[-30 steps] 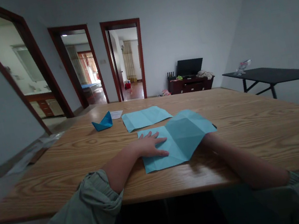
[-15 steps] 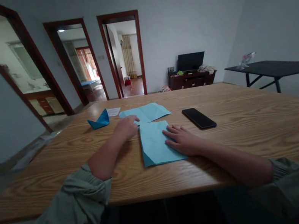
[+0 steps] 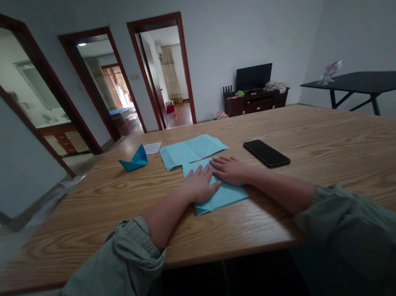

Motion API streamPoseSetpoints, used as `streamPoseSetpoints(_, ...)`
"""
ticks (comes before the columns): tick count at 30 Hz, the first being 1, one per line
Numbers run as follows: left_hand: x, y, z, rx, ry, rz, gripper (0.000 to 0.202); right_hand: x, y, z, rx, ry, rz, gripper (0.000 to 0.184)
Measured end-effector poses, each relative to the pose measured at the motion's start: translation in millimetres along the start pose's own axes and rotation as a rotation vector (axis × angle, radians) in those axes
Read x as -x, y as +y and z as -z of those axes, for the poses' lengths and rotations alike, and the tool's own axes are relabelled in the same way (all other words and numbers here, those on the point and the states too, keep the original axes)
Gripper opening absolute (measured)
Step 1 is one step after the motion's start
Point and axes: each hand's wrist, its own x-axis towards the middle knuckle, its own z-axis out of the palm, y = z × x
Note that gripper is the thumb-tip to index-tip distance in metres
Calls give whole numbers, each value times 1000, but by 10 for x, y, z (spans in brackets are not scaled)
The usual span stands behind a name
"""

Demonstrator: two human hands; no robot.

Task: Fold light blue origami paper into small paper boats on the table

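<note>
A folded sheet of light blue paper [image 3: 225, 197] lies on the wooden table in front of me. My left hand [image 3: 199, 184] rests flat across its left and middle part, fingers stretched out. Beside it, my right hand [image 3: 229, 169] presses flat on the upper right of the same sheet, its fingers near those of the left. Between them the hands cover much of the sheet. Just beyond lies a second light blue paper [image 3: 193, 150], creased and spread out, its near edge meeting the folded sheet.
A darker blue paper boat [image 3: 135, 160] stands at the far left, with a small printed white slip [image 3: 152, 148] behind it. To the right lies a black phone [image 3: 266, 153]. The wooden table's [image 3: 124, 252] near edge runs below my forearms. A black table [image 3: 370, 81] stands beyond, at right.
My left hand has come from the far paper down onto the folded sheet and lies flat there. My right hand has slid slightly up and left on the sheet.
</note>
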Motion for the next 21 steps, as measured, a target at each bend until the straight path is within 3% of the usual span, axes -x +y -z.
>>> streamPoseSetpoints(5, -73, -208, 46, 16, -29, 80, 78, -100, 152, -31, -27, -16, -54, 55)
streamPoseSetpoints(12, -11, -666, 143, 36, -17, 168, 80, 119, 348, 87, -121, -25, 23, 52)
streamPoseSetpoints(16, 59, -709, 185, 82, -10, 128, 83, 276, 324, 212, -267, -69, -4, 57)
streamPoseSetpoints(21, 86, -691, 204, 103, -15, 126, 83, 380, 269, 326, -315, -166, 67, 78)
